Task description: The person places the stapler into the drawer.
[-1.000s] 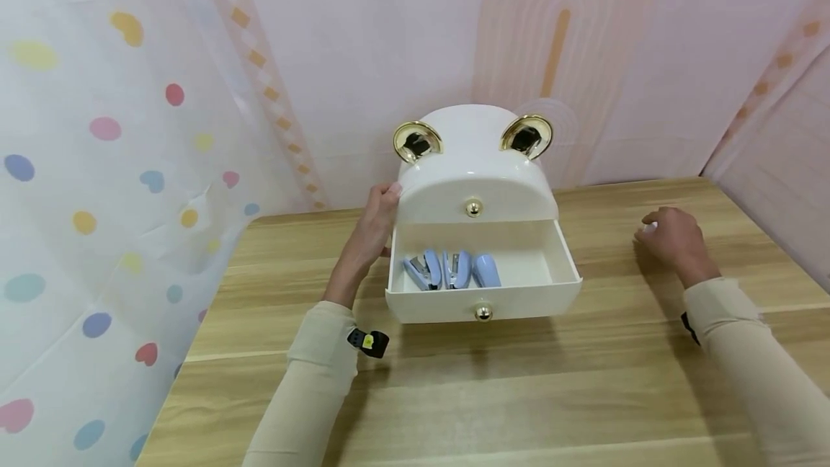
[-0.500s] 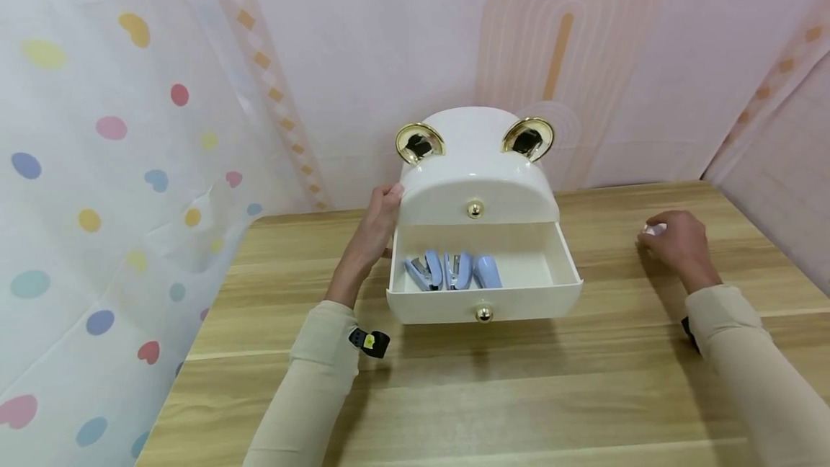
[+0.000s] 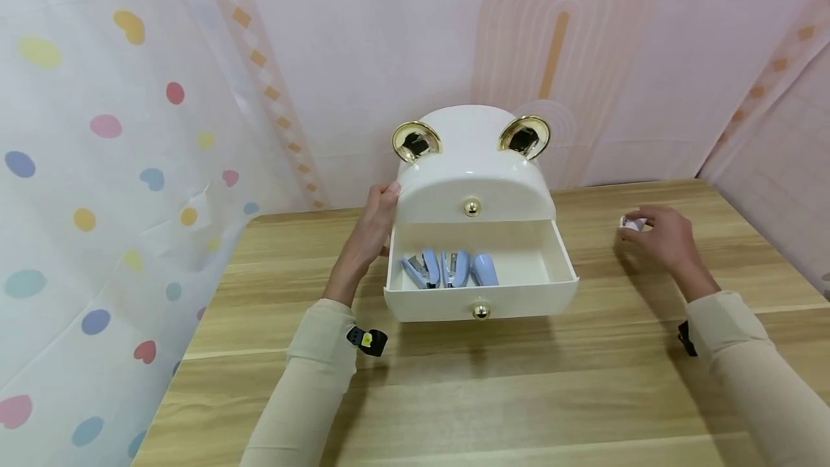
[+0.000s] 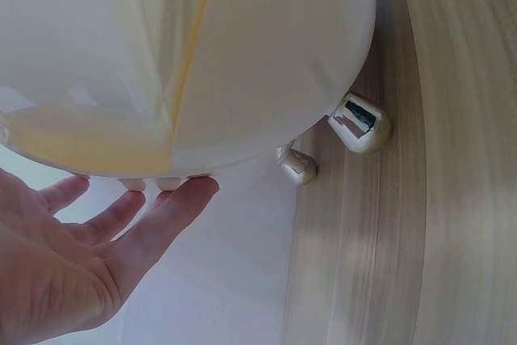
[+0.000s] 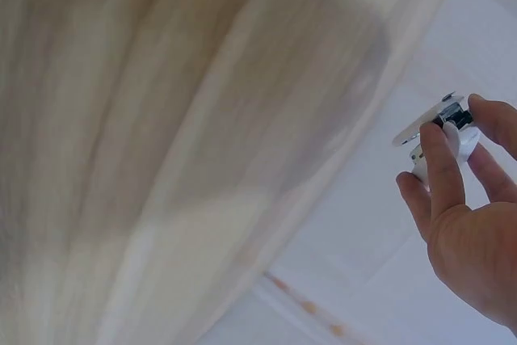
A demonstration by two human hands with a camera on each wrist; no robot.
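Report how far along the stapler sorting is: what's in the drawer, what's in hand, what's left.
Done: the lower drawer of the white organizer is pulled open, with three blue staplers side by side inside.
In hand: the right hand pinches a small white stapler off at the right; the left hand rests against the organizer's side.
Left: the white stapler is not yet in the drawer, which stands open.

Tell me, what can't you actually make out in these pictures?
- Small white object: head view too small, right hand covers most; right wrist view shows white casing with a dark metal part, fingers hide the rest.
- Upper drawer: shut, contents hidden.
- Open lower drawer: front wall hides the near floor beside the blue staplers.
- Left hand: its palm contact with the cabinet is hidden in the head view.
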